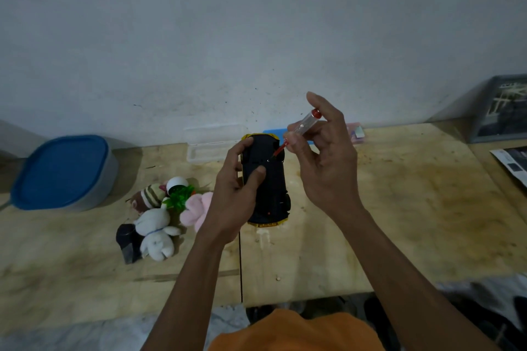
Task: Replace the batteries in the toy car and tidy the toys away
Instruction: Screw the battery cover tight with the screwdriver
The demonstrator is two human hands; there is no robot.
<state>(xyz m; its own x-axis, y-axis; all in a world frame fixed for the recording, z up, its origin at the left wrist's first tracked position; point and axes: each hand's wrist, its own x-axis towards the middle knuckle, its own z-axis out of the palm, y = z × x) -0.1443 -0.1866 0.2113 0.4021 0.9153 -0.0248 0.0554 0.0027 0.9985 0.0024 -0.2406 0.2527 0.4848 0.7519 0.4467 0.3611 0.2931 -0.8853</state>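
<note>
1. The screwdriver meets the underside of the toy car at a slant, not square-on. If the tip is not seated in the screw head, a turn could make it slip out and scratch the black plastic or chew up the screw; whether it is seated is too small to tell.
2. The car is held above the tabletop, steadied only by the left hand. Pressure from the tool could twist it in that grip or knock it loose.
3. A freed screw would be tiny; it could drop onto the tabletop and roll off the near edge.
4. The left hand's grip is closed around the car, thumb pressed on the underside, fingers wrapped over the left flank.
5. The right hand pinches the screwdriver's clear handle between thumb and fingers, index finger raised.
6. The car is upside down, its length running away from the person. The belly is black, with yellow bodywork showing at both ends and a wheel visible low on the right side.
7. A heap of soft toys lies on the tabletop just left of the left wrist, and a blue-lidded tub stands farther left, so tidying looks undone.
</note>
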